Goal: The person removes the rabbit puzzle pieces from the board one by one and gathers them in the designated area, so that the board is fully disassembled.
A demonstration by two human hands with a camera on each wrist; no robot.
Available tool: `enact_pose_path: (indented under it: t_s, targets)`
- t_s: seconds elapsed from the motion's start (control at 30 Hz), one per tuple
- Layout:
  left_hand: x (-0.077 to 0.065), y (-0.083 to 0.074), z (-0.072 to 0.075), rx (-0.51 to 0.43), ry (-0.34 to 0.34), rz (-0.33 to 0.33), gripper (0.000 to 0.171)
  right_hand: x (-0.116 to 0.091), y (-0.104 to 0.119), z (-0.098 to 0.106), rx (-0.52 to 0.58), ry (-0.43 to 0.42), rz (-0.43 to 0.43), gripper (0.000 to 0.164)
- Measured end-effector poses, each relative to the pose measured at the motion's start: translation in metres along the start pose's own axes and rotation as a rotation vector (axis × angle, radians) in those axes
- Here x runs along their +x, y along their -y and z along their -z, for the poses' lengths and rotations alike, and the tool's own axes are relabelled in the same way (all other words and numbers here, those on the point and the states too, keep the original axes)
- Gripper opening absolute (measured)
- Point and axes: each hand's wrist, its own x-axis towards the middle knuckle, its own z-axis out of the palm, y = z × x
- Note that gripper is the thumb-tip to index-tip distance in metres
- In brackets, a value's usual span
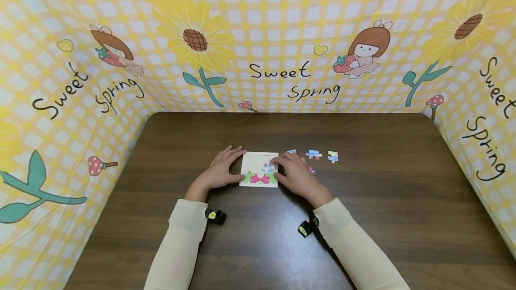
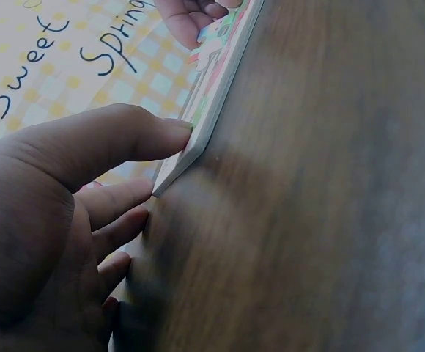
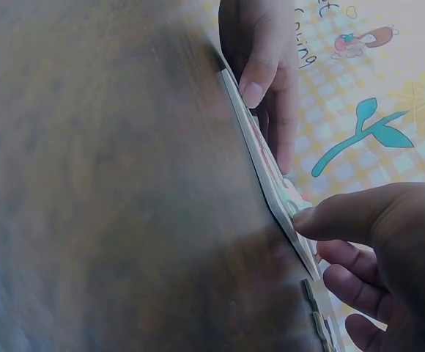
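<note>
A small jigsaw puzzle tray [image 1: 251, 161] with a pale wooden rim lies on the table; pink and green pieces [image 1: 258, 178] fill its lower part. My left hand [image 1: 219, 169] is at the tray's left side, fingers extended along the far corner. In the left wrist view its thumb [image 2: 172, 136] rests on the rim. Over the right side, my right hand [image 1: 296, 173] holds a light-blue and white puzzle piece [image 1: 268, 168] between thumb and index finger, at the tray's surface. The right wrist view shows that thumb [image 3: 305, 220] by the rim; the fingers partly hide the piece.
Loose puzzle pieces lie right of the tray: a blue and red one [image 1: 313, 154], a blue and yellow one [image 1: 333, 156], and others [image 1: 311, 170] partly behind the right hand. The brown table [image 1: 258, 245] meets a yellow checked cloth [image 1: 258, 48] at the back and sides.
</note>
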Motion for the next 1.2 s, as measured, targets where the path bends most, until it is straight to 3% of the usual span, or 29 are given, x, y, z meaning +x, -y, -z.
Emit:
enact_pose_path:
  t_s: [0.63, 1.2]
  targets:
    - [0.0003, -0.0006, 0.0006, 0.005, 0.002, 0.006, 0.08, 0.0012, 0.0015, -0.003, 0.056, -0.03, 0.018, 0.028]
    - [0.0001, 0.0006, -0.0008, 0.003, -0.003, 0.0, 0.08, -0.0009, 0.0014, -0.0015, -0.041, -0.024, -0.049, 0.036]
